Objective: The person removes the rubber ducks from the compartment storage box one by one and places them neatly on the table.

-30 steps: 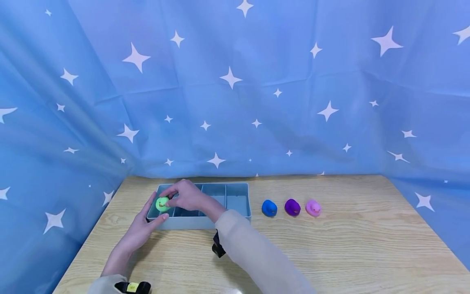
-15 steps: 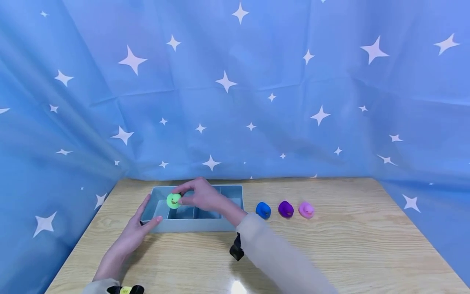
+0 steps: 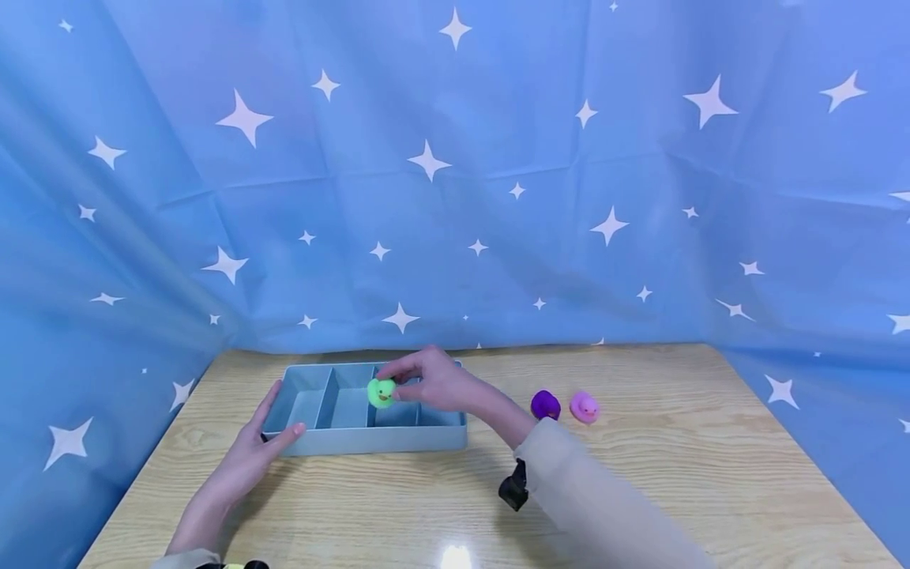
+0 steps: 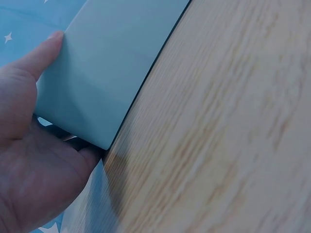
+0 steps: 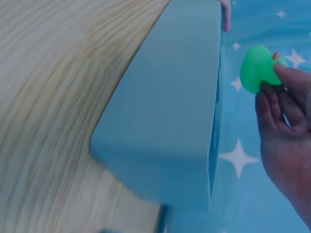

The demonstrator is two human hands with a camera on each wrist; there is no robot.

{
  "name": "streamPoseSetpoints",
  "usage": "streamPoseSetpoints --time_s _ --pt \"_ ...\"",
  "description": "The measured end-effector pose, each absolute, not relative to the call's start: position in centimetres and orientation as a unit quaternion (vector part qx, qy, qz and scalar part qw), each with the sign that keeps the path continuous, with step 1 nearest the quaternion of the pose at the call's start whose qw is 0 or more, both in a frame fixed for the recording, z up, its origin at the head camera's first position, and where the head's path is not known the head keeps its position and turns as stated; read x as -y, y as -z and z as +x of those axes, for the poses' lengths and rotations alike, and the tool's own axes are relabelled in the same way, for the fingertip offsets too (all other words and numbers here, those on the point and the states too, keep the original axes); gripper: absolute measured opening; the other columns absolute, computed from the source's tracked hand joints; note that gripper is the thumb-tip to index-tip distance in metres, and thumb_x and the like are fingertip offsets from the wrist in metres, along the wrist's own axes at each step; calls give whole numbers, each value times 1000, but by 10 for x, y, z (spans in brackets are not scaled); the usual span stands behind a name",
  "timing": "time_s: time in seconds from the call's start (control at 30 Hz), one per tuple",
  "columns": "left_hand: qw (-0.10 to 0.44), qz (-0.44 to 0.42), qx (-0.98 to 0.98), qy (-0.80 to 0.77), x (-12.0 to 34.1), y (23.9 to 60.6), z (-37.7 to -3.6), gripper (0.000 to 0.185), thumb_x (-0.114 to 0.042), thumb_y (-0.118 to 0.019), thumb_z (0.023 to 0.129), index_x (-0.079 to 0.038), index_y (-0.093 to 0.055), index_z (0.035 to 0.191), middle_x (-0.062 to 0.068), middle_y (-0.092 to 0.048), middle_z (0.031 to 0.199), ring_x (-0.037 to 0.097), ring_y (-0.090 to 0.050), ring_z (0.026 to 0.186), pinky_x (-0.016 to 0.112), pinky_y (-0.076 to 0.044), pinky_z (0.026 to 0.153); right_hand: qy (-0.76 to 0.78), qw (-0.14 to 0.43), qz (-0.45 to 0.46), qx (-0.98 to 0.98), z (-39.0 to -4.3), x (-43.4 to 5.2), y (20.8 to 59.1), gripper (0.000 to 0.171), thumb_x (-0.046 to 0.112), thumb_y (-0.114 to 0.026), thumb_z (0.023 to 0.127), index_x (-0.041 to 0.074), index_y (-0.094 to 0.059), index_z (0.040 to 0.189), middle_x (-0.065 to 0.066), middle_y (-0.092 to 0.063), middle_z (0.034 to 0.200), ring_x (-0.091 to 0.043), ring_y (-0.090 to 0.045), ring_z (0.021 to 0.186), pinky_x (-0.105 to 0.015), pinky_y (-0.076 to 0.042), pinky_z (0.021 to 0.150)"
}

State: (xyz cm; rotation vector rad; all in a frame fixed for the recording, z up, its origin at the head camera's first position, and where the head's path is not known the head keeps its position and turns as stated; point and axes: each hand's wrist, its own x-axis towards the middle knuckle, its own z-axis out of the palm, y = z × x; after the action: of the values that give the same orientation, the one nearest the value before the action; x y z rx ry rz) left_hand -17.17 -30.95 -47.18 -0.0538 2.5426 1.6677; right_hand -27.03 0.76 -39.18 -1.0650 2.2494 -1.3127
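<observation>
Since a second ago, we note the green duck (image 3: 381,392) carried rightward from the tray's (image 3: 370,439) left end to above its middle compartments, pinched in the right hand (image 3: 434,381). Left hand (image 3: 259,450), fingers straight, braces the smooth plastic tray's left corner on the wood-grain desk (image 3: 640,490).
</observation>
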Motion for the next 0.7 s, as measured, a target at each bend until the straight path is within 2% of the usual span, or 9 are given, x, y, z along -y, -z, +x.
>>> streamPoseSetpoints --time_s 0.1,0.33,0.57,0.7 --pt "52 -17 -835 -547 309 471 -172 95 -31 -64 104 -27 9 165 24 9 169 55 7 150 78 -7 113 458 158 -381 -788 -271 -25 392 31 2 -71 96 4 -73 126 -4 -74 118 -14 -70 103 -26 -58 87" --pt "54 -20 -838 -543 309 472 -173 94 -33 -63 104 -26 8 166 21 8 170 54 6 150 78 -8 113 469 141 -368 -790 -272 -76 391 31 0 -67 97 -3 -70 128 -13 -71 124 -25 -70 113 -31 -58 91" --pt "57 -21 -841 -537 309 472 -171 95 -35 -63 104 -31 10 165 21 9 170 55 7 150 78 -9 112 461 131 -334 -812 -267 -116 388 33 -4 -67 96 -2 -69 129 -18 -66 131 -31 -68 117 -32 -58 91" --pt "61 -22 -841 -538 309 472 -171 95 -35 -62 104 -29 10 165 21 11 169 55 8 150 79 -8 111 451 119 -335 -819 -266 -133 388 33 -5 -67 96 -3 -69 128 -19 -67 129 -31 -68 115 -32 -58 92"
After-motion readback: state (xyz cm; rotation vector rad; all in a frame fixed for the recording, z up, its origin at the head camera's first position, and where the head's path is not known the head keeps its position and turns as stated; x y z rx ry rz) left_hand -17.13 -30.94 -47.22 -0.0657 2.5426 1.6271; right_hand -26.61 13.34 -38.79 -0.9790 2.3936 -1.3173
